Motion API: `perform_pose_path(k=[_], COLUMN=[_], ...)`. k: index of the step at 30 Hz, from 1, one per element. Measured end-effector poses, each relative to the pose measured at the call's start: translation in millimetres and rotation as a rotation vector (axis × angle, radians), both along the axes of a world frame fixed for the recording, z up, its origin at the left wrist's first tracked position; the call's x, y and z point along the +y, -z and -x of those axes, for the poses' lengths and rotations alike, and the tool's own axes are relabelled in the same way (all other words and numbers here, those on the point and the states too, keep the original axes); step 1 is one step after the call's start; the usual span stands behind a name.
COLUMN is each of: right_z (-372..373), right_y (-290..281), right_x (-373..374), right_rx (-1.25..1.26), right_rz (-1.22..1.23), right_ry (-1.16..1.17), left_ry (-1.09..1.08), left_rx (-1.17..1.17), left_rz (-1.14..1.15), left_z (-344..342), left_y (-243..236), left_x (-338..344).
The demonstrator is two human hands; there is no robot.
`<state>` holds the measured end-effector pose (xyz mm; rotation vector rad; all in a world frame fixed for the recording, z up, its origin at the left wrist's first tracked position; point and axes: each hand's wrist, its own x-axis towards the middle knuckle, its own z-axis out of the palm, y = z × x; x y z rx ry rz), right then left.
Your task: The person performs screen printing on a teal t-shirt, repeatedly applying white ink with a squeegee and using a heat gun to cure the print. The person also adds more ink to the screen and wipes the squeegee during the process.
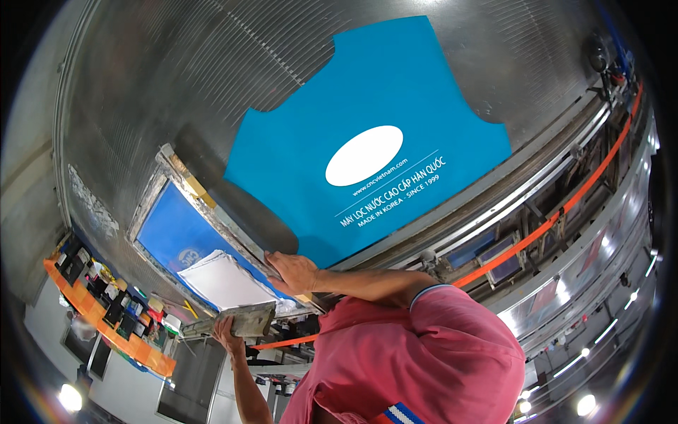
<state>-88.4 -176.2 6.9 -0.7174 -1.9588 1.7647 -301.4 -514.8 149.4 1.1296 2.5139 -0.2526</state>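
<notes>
A screen-printing frame [176, 169] with blue mesh lies tilted on the grey table at left, its border worn and stained. A thick white patch of ink [226, 278] spreads over the lower part of the mesh. My left hand [227, 333] is closed around one end of a squeegee [254, 319] with a stained block-like handle, at the near edge of the ink. My right hand [293, 273] grips the frame's right border near its close corner. Beside it lies a flat teal shirt panel [424, 78], printed with a white oval [364, 156] and white lettering.
The long grey table [212, 63] runs away from me, with a metal rail [522, 169] along its right edge. An orange strip [551, 225] curves beyond the rail. At far left, an orange-edged shelf [106, 318] holds several containers.
</notes>
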Motion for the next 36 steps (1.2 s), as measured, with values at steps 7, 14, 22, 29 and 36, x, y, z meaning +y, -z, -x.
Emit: perform_pose_path(k=[7, 14, 22, 29, 36], right_z=[-1.3, -0.7, -3.3, 0.4, 1.5], right_y=[-1.7, 0.9, -0.3, -4.5, -7.6], right_x=[0.8, -2.7, -3.8, -2.1, -2.1], right_rx=[-0.041, -0.04, -0.051, -0.092, -0.131], right_rz=[-0.027, -0.024, 0.005, -0.024, -0.004], right_ry=[-0.039, -0.029, -0.035, -0.023, -0.047], left_ry=[-0.081, -0.121, -0.08, -0.094, -0.161], left_rx=[-0.062, -0.042, -0.022, -0.025, 0.018], left_rz=[-0.04, -0.029, -0.056, -0.069, -0.212], left_z=[-0.6, -5.0, -0.1, -9.2, -76.7], left_y=[2.8, 3.7, 10.1, 7.4, 15.3], left_x=[-3.4, -0.2, -15.5, -20.5, -36.9])
